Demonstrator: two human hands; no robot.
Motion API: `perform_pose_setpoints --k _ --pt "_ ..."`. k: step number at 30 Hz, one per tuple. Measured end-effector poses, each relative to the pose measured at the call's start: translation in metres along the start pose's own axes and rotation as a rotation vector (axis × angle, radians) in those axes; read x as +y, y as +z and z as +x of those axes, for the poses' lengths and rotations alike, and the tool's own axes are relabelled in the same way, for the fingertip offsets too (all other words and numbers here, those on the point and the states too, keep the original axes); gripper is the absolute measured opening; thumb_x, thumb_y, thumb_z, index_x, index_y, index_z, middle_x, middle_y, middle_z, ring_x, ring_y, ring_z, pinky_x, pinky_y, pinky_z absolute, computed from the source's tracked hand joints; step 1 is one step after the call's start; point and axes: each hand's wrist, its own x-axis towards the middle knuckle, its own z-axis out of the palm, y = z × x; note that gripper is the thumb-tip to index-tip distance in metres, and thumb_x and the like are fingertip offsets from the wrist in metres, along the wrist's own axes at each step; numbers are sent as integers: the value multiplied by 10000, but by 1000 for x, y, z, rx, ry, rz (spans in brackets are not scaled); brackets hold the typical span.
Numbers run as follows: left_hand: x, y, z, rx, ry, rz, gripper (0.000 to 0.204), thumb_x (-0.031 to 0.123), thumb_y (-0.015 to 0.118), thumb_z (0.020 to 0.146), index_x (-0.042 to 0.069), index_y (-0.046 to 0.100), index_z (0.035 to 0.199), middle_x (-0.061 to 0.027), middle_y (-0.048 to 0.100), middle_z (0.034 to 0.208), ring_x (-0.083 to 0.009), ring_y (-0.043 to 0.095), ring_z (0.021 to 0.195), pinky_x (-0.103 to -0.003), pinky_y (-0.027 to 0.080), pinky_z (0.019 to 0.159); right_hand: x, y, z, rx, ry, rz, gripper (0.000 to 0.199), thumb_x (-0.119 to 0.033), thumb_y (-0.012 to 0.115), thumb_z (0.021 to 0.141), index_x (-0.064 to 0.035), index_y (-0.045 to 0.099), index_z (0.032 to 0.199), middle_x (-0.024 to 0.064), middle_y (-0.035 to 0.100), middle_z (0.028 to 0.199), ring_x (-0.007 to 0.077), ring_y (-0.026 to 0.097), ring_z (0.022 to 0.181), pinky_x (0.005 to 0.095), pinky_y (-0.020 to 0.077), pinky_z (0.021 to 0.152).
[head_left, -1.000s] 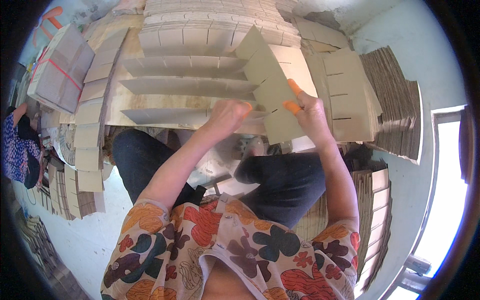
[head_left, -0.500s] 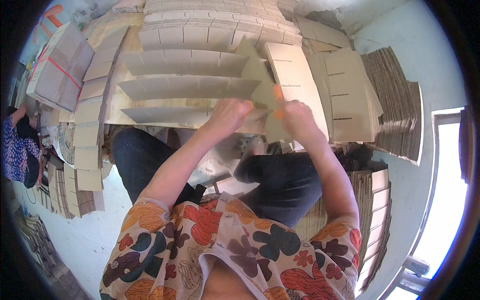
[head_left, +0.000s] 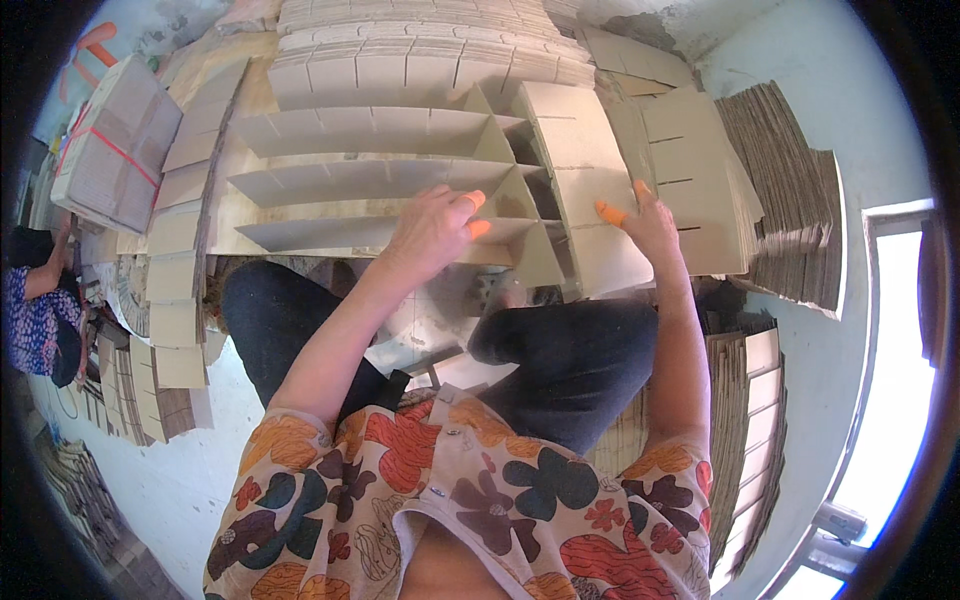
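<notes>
A cardboard divider grid (head_left: 370, 180) of long slotted strips stands in front of my knees, with a cross strip (head_left: 520, 215) slotted into its right end. My left hand (head_left: 432, 228), orange caps on two fingertips, rests on the nearest long strip beside that cross strip. My right hand (head_left: 645, 225), also with orange fingertip caps, lies flat with fingers apart on a stack of slotted cardboard pieces (head_left: 640, 190) to the right of the grid. Neither hand grips anything that I can see.
Tall piles of flat cardboard (head_left: 790, 190) stand at the right, more piles (head_left: 745, 440) beside my right leg. Short cardboard strips (head_left: 175, 300) lie in a row at the left. A tied bundle (head_left: 110, 150) sits at far left, near another person (head_left: 40, 310).
The slotted piece my right hand held tilted has gone down into the grid as a cross strip. My right hand has moved right onto the stack; my left hand stayed on the near strip.
</notes>
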Motion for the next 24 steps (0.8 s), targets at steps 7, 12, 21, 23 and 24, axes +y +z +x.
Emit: perform_pose_setpoints --k 7,12,21,23,24 --pt "-12 4 -10 -28 -63 16 296 222 716 728 34 659 950 -126 599 715 -304 582 689 -408 472 630 25 1 12 -20 221 662 460 -298 812 665 52 643 911 130 650 769 181 616 690 310 502 626" --pt "-5 -11 -12 -32 -140 -26 294 215 713 728 41 657 959 -136 601 725 -305 586 715 -400 473 646 46 -26 10 202 219 839 300 -190 781 717 24 650 882 63 630 753 123 576 664 270 481 595" --pt "-40 -14 -40 -64 -45 76 199 153 685 739 69 647 917 -132 618 721 -319 602 707 -419 482 621 -94 -54 -37 226 -386 635 580 -57 736 753 -23 507 1285 -39 553 727 5 459 702 142 398 658" --pt "-37 -13 -41 -82 -93 98 154 129 670 747 84 645 893 -130 619 711 -321 607 702 -426 483 611 -116 -46 -40 179 -376 570 546 -51 731 741 7 528 1245 82 583 683 55 451 591 206 417 581" --pt "-34 -13 -41 -92 -120 110 133 117 662 751 92 644 881 -129 619 705 -321 609 700 -429 483 606 -125 -42 -40 154 -372 538 530 -47 729 735 22 538 1225 143 599 660 80 448 535 238 427 542"
